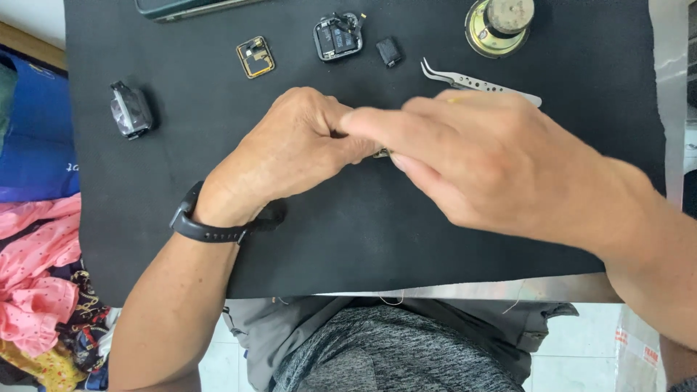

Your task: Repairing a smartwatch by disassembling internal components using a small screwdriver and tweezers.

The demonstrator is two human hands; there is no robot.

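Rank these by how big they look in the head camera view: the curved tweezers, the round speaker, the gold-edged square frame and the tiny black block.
1. Curved tweezers, longest
2. Round speaker, cut off by the picture's edge, so unsure against the tweezers
3. Gold-edged square frame
4. Tiny black block

**Black mat on the worktop, small parts along far edge**

Worktop covered by black mat [363, 247], mat running nearly edge to edge; pale bare strip of worktop [671, 65] showing past the right edge and along the near edge.

Lying on the mat:
- Far edge, left of centre: dark flat case [189, 7], mostly cut off.
- Just nearer: gold-rimmed square frame [255, 56].
- Far edge, centre: opened square watch body [337, 36], innards exposed; small black block [389, 51] just beside it on the right.
- Far right corner: round speaker [499, 26], magnet up.
- Below that: steel curved-tip tweezers [472, 81], partly covered.
- Left edge: clear-wrapped dark part [131, 109], well apart from the rest.
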